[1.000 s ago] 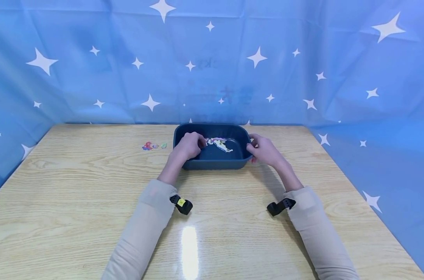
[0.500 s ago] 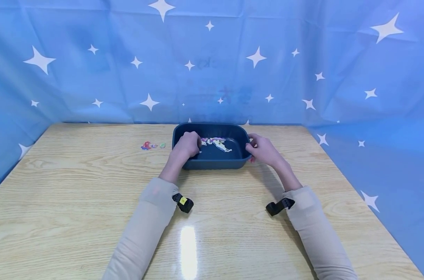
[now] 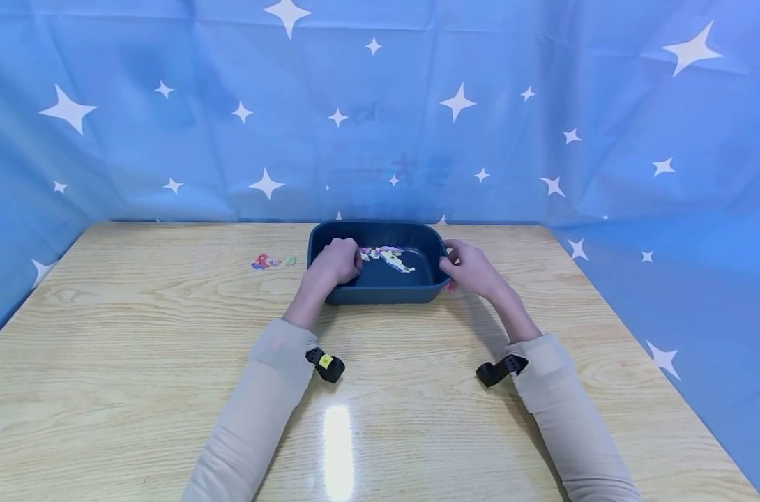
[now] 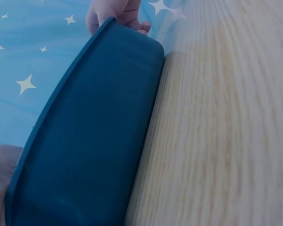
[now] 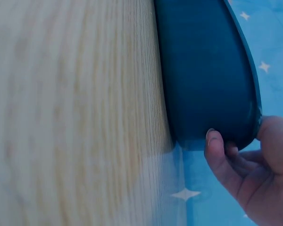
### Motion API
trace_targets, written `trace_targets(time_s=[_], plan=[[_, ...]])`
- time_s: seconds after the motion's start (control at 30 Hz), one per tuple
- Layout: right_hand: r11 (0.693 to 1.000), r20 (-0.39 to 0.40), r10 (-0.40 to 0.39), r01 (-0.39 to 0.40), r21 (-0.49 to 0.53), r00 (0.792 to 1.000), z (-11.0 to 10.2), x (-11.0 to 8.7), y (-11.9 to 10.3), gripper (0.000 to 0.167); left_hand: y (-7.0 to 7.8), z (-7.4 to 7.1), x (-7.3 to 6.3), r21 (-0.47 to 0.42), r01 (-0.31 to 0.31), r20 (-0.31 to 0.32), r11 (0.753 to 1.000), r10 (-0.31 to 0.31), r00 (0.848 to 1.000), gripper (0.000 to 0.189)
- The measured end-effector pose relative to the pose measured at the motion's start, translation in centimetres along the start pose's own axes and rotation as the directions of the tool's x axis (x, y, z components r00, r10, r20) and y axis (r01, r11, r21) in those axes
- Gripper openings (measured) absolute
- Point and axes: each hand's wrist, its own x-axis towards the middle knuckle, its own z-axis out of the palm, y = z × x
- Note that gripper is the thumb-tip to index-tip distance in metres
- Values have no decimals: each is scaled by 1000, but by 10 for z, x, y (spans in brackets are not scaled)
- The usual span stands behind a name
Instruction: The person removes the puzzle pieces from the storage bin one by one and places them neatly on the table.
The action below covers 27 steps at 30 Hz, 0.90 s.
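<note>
A dark blue plastic bin [image 3: 383, 296] stands at the far edge of the table. Flat, colourful cut-out pieces [image 3: 392, 259] lie on its floor. My left hand [image 3: 339, 261] reaches over the front left of the bin, its fingertips hidden behind the back of the hand; I cannot tell whether it holds anything. My right hand [image 3: 473, 269] grips the bin's right end. In the right wrist view, the right hand's thumb is at the rim and its fingers [image 5: 216, 148] curl against the outer wall. The bin's front wall [image 4: 92, 117] fills much of the left wrist view.
Left of the bin, a small red and blue piece [image 3: 262, 261] and a green-edged piece [image 3: 290, 261] lie on the wooden table [image 3: 166, 348]. A blue curtain with white stars [image 3: 380, 139] hangs right behind the bin.
The left hand has shifted slightly within the bin, and a little more of the pieces' left end shows. The right hand keeps its grip on the bin.
</note>
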Motion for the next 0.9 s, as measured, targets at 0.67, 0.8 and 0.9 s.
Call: trace_targets(time_s=[0.67, 0.8, 0.9], plan=[[1000, 2, -2, 2, 10, 1000, 0, 1, 0, 48, 2, -8, -8, -162, -147, -147, 976, 123, 981, 11], [1000, 3, 2, -2, 13, 1000, 1, 2, 1, 47, -2, -13, -11, -221, -184, -176, 958, 146, 974, 12], [1000, 0, 3, -3, 14, 1000, 2, 3, 1, 47, -5, -16, -12, -292, -203, -201, 935, 148, 968, 13]])
